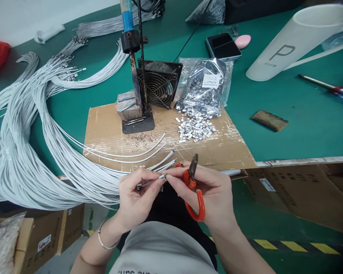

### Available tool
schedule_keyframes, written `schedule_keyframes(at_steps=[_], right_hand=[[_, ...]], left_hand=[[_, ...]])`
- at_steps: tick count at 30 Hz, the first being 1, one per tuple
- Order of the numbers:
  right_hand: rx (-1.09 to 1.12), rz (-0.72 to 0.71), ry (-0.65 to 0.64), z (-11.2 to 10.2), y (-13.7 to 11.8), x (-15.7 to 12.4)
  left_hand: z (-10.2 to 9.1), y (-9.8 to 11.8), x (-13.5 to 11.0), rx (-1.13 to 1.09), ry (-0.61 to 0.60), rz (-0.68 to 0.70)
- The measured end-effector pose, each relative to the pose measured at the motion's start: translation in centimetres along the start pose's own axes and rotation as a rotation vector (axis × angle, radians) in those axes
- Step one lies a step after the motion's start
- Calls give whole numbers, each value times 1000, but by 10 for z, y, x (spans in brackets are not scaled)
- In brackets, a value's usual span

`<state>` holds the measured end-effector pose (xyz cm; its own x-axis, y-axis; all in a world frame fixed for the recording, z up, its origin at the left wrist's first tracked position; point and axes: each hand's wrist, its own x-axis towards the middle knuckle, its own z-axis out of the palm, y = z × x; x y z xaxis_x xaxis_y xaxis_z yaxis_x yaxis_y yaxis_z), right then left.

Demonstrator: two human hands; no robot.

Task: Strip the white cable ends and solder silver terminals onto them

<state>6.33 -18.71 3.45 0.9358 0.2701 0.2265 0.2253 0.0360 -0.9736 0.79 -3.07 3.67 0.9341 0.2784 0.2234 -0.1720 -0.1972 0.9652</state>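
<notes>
Between thumb and forefinger, my left hand (pixel 138 196) pinches a white cable (pixel 146 184) close to its end. My right hand (pixel 207 192) meets it there, its fingertips closed on the cable's tip. Orange-handled scissors (pixel 199 205) hang on the right hand, with the dark blades pointing away from me. A large bundle of white cables (pixel 74 173) sweeps in from the left, and several loose ends lie just beyond my hands. What small part sits at the pinched tip is hard to make out.
Cardboard (pixel 117 148) covers the table front, carrying a soldering iron on a stand (pixel 130 42), a black fan (pixel 160 83) and a pile of small metal pieces (pixel 196 127) spilling from a plastic bag (pixel 205 85). A white pitcher (pixel 294 43), a phone (pixel 223 46) and a brown block (pixel 270 120) stand right.
</notes>
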Motion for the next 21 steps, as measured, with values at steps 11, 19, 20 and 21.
schedule_keyframes(at_steps=[11, 19, 20, 21], right_hand=[[97, 89, -68, -5, 1, 7], [-96, 190, -269, -22, -12, 23], [-131, 154, -268, -22, -14, 24], [-148, 115, -273, -23, -15, 25]], left_hand=[[-1, -6, -3, 149, -55, 201], [-9, -3, 1, 285, -196, 215], [-10, -2, 1, 279, -205, 183], [-11, 0, 2, 266, -215, 149]])
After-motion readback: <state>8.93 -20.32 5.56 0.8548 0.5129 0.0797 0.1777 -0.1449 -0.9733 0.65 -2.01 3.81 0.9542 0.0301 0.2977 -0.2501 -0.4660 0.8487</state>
